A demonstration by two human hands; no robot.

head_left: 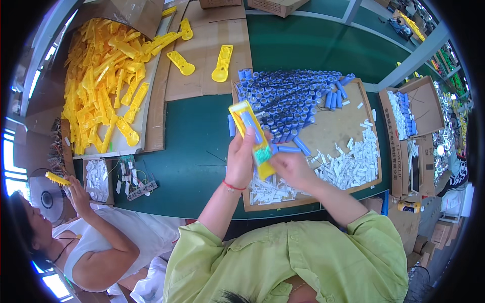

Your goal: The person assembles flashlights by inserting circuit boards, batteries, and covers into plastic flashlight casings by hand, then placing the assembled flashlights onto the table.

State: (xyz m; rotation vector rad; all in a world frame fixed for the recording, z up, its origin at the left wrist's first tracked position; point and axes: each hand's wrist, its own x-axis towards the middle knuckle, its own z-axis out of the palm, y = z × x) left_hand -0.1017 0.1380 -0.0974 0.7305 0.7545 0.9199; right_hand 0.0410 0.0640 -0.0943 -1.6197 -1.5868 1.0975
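My left hand [240,160] grips a long yellow plastic housing [266,170], thumb on top and fingers curled behind it. Inside the housing lies a blue cylindrical battery cell [247,119]; a shiny green piece [262,154] sits closer to its lower end. At that lower end my right hand [293,170] is closed, its fingertips pressed together beside the green piece. Whatever those fingertips pinch is hidden. Just beyond my hands, many blue battery cells [283,101] with dark wires are heaped on a shallow wooden-rimmed tray [348,91]. Small white plastic strips [338,164] lie scattered over its near and right parts.
A large pile of yellow housings [103,76] fills the far left. Two yellow housings, one of them here [222,63], lie on cardboard [207,30]. A co-worker [96,237] at left holds a yellow piece [57,178]. Cardboard boxes [422,103] stand at right.
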